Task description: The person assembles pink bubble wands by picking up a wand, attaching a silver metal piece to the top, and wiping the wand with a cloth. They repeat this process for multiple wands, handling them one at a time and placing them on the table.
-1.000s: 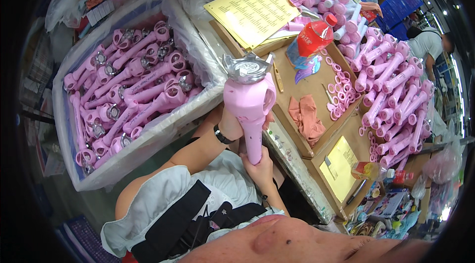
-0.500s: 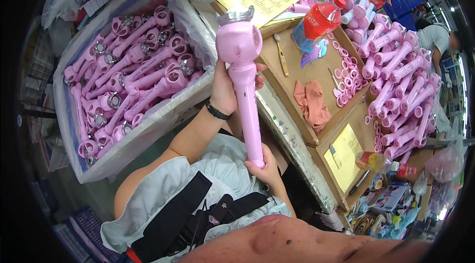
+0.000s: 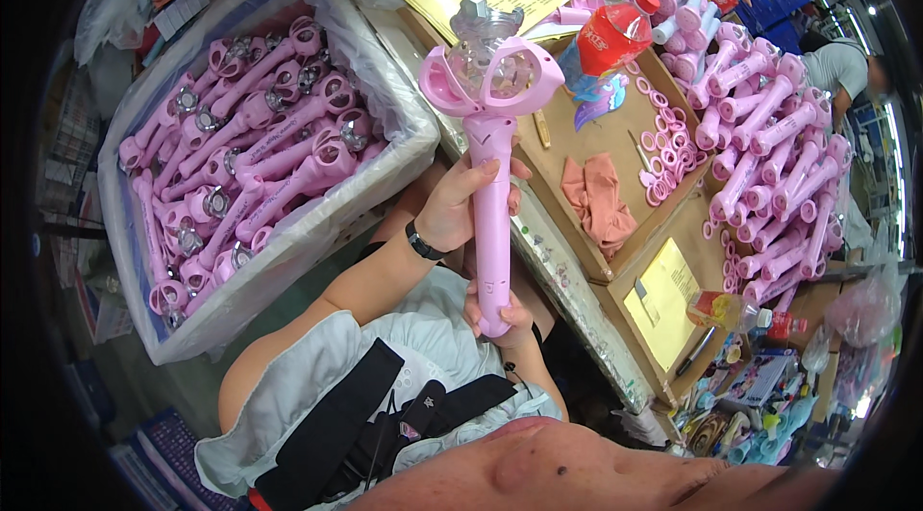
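Upright in front of me is a pink toy wand (image 3: 492, 223) with a clear globe in an open petal-shaped frame and a silver crown on top. My left hand (image 3: 469, 201), with a black band at the wrist, is wrapped round the upper handle. Closed on the handle's bottom end is my right hand (image 3: 508, 326). To the left, a lined white bin (image 3: 288, 256) holds many similar pink wands (image 3: 260, 141) with silver tops.
At right, a cardboard tray (image 3: 555, 186) holds an orange cloth (image 3: 598, 208), pink rings (image 3: 681, 155) and a red-capped bottle (image 3: 615, 35). Beyond lie piled pink handles (image 3: 769, 174). Yellow sheets (image 3: 663, 295) and a drink bottle (image 3: 723, 309) are nearby. A person (image 3: 838, 69) stands far right.
The wand has turned about its length, so the clear globe now shows through the frame. My left hand has slid from just under the head down onto the handle.
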